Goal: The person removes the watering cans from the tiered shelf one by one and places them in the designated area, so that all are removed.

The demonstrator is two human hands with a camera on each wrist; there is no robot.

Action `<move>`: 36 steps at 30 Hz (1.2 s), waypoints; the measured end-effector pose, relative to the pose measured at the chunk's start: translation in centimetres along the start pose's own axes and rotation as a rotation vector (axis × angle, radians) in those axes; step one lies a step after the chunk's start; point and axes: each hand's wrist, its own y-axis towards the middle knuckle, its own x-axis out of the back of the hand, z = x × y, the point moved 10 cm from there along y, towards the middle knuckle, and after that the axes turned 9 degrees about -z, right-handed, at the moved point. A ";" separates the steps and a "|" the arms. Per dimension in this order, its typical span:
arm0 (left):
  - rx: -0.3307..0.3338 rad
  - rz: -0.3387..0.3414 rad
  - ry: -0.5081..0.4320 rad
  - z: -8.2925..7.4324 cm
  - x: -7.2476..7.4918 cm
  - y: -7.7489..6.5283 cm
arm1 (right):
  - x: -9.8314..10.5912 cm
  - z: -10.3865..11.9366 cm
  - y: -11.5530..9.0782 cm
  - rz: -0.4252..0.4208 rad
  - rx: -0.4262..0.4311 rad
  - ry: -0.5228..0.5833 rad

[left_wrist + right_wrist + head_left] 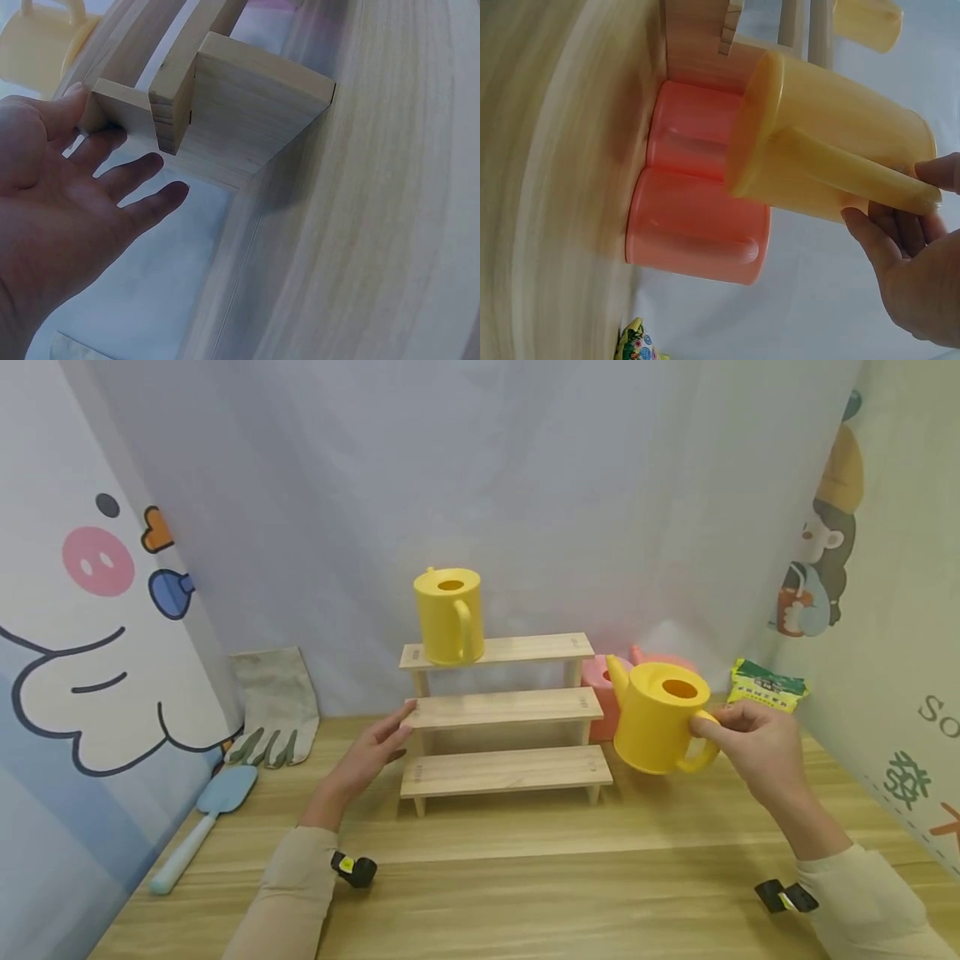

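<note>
My right hand (757,747) grips a yellow watering can (654,718) by its handle, raised above the table to the right of a three-step wooden stand (506,708). Its spout points up and left. A second yellow watering can (442,618) stands at the left end of the stand's top step. At the stand's left side is my left hand (371,752), fingertips right at the end of the middle step, fingers spread in the left wrist view. Two pink watering cans (697,225) stand side by side on the table, partly hidden behind the held can in the head view.
At the left lie a pair of grey work gloves (277,702) against the wall and a light blue hand trowel (217,806). A yellow and green packet (768,687) sits at the back right. Curtains and printed panels close in the wooden table (480,885).
</note>
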 end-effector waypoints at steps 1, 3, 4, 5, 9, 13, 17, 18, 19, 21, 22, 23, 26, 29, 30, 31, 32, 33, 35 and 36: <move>0.000 -0.001 0.001 0.0 0.0 0.0 | 0.0 -0.1 -0.2 0.003 0.007 -0.009; -0.001 -0.004 0.003 0.1 0.0 -0.1 | -0.1 -0.3 -0.6 0.011 0.009 -0.044; -0.001 -0.007 0.004 0.1 0.0 -0.1 | -0.1 -0.4 -0.8 0.012 0.010 -0.064; -0.003 -0.008 0.005 0.1 0.0 -0.1 | -0.2 -0.5 -1.0 0.017 0.013 -0.080; -0.014 -0.005 0.005 0.1 0.2 0.0 | -0.7 -1.0 -1.6 0.059 0.003 -0.114; -0.021 0.001 0.004 0.1 0.3 -0.1 | -1.2 -1.6 -2.0 0.100 -0.019 -0.100; -0.013 0.000 0.010 0.1 0.2 -0.1 | -1.2 -2.2 -2.2 0.110 -0.047 -0.127; -0.011 0.002 0.010 0.1 0.1 -0.1 | -1.3 -2.3 -2.3 0.117 -0.055 -0.140; -0.009 0.004 0.010 0.1 0.1 -0.1 | -1.3 -2.4 -2.4 0.120 -0.059 -0.152; -0.003 0.005 0.009 0.1 0.1 -0.1 | -1.5 -2.6 -2.6 0.125 -0.069 -0.171; -0.002 0.005 0.007 0.1 0.0 -0.1 | -1.5 -2.7 -2.6 0.127 -0.071 -0.176; -0.002 0.007 0.006 0.2 0.0 -0.1 | -1.6 -2.8 -2.7 0.129 -0.074 -0.178; 0.005 0.002 0.008 0.3 0.1 0.0 | -1.9 -3.1 -2.8 0.136 -0.082 -0.177; 0.002 0.007 0.013 0.3 0.0 -0.1 | -2.2 -3.4 -3.0 0.151 -0.098 -0.179; 0.003 0.005 0.015 0.3 0.0 -0.1 | -2.3 -3.5 -3.0 0.157 -0.103 -0.186; 0.002 0.002 0.018 0.3 0.0 -0.1 | -2.3 -3.5 -3.1 0.164 -0.109 -0.190; 0.002 -0.001 0.022 0.3 0.0 -0.1 | -2.4 -3.6 -3.1 0.170 -0.113 -0.196; -0.003 -0.001 0.026 0.2 0.0 -0.1 | -2.4 -3.7 -3.1 0.173 -0.115 -0.202; -0.009 -0.002 0.033 0.1 0.0 -0.2 | -2.5 -3.7 -3.0 0.182 -0.112 -0.220; -0.009 -0.006 0.034 0.0 0.0 -0.2 | -2.5 -3.7 -3.0 0.185 -0.110 -0.225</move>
